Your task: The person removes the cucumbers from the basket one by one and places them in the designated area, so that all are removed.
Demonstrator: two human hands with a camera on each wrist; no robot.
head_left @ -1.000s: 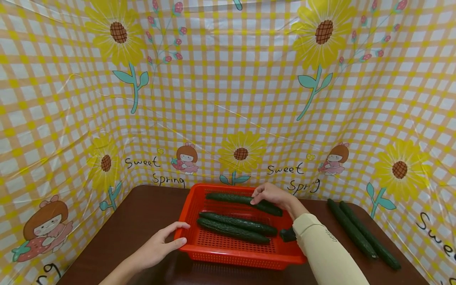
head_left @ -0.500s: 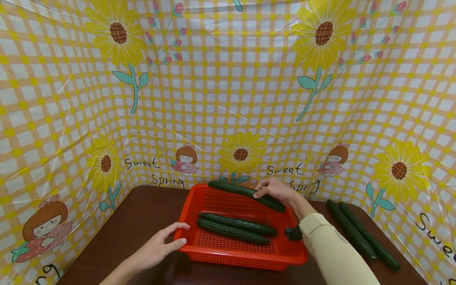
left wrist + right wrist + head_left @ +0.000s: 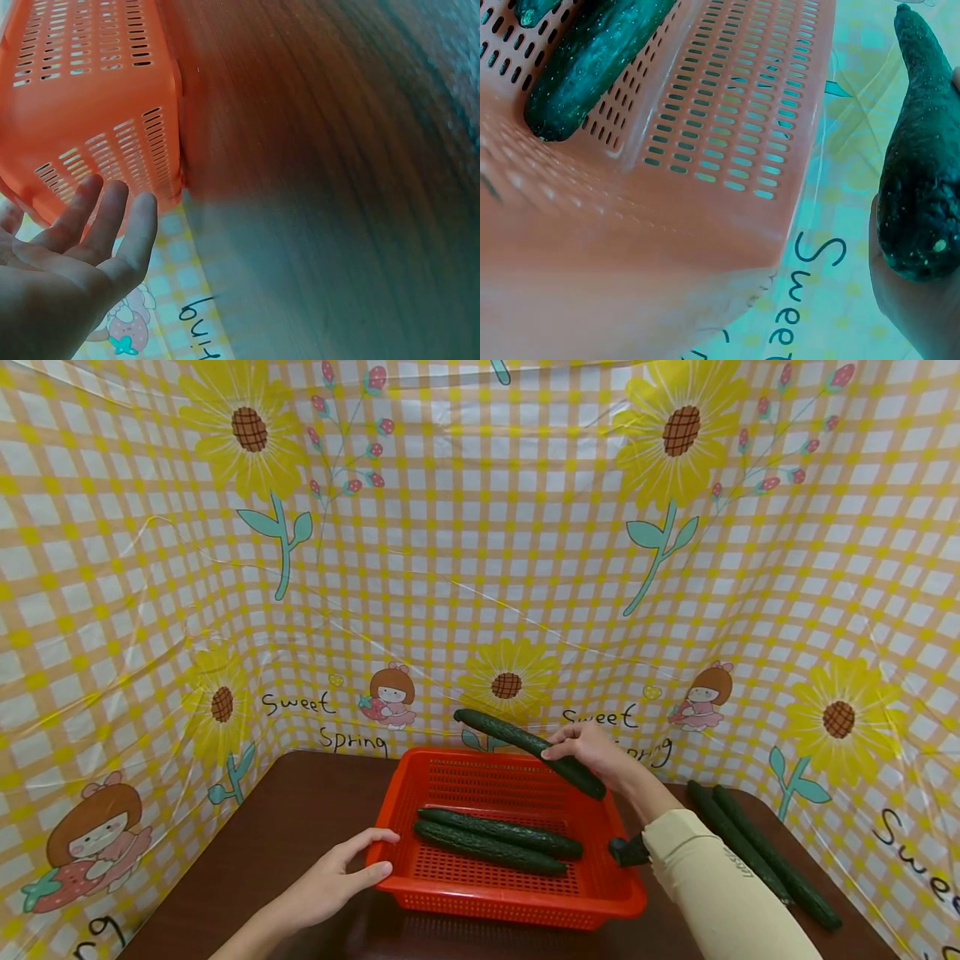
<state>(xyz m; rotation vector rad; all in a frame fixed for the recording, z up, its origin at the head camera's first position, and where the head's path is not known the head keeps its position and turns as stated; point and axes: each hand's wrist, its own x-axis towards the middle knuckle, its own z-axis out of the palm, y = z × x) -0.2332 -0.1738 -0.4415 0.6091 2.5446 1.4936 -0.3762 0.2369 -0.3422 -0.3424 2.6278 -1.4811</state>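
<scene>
My right hand (image 3: 592,750) holds a dark green cucumber (image 3: 495,727) by its middle, tilted above the back of a red plastic basket (image 3: 450,893). In the right wrist view the rounded near end of that cucumber (image 3: 922,217) shows close up, the hand partly behind it. Two more cucumbers (image 3: 495,846) lie side by side on the basket's perforated floor. My left hand (image 3: 330,877) rests its thumb and forefinger on the basket's left rim. Its other fingers (image 3: 112,214) extend loosely by the outer wall in the left wrist view.
Two cucumbers (image 3: 765,852) lie on the dark brown table (image 3: 315,793) to the right of the basket. A checked cloth (image 3: 465,568) with printed flowers hangs around the back and sides. A black device (image 3: 628,850) sits at the right wrist.
The right hand has lifted the rear cucumber up out of the basket and slightly rightward, its far end tilting higher. The left hand and the other cucumbers have stayed put.
</scene>
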